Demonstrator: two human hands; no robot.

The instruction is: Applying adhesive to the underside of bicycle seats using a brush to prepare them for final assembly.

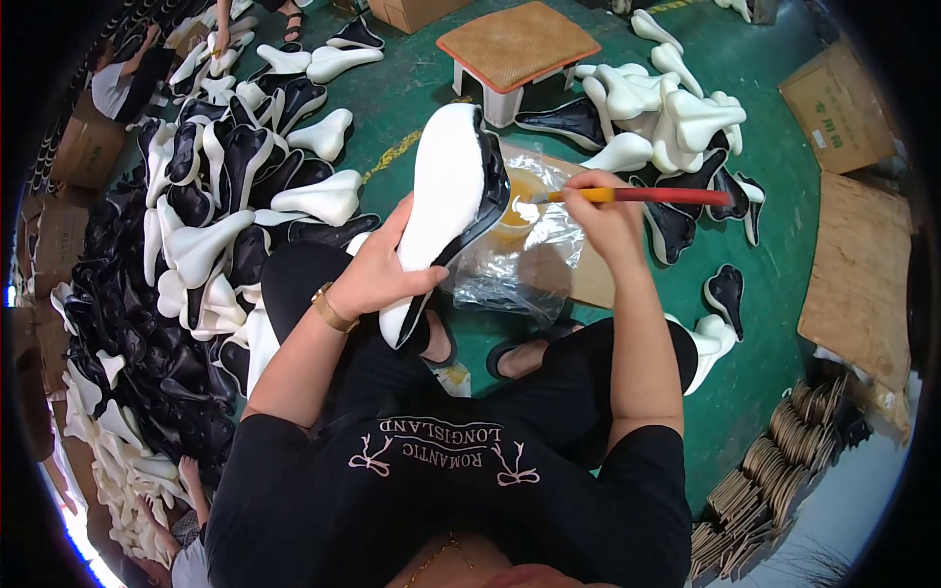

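My left hand [380, 272] grips a bicycle saddle [446, 186] by its narrow end. The saddle is tilted up, its white padded side facing left and its black base to the right. Pinched in the fingers of my right hand [606, 220] is a brush with a red and yellow handle [676, 196]. The brush's tip points left, close to the saddle's black edge and above a container of amber liquid [521, 211]; whether it touches either I cannot tell. A crumpled clear plastic bag [515, 279] lies around the container, partly over a cardboard sheet [593, 279].
White and black saddle parts pile up at left [211, 240] and far right [676, 108]. A stool with a brown top [520, 44] stands ahead. Cardboard boxes [838, 108] and stacked brown pieces [765, 480] line the right side. Other people [127, 78] work at the left edges.
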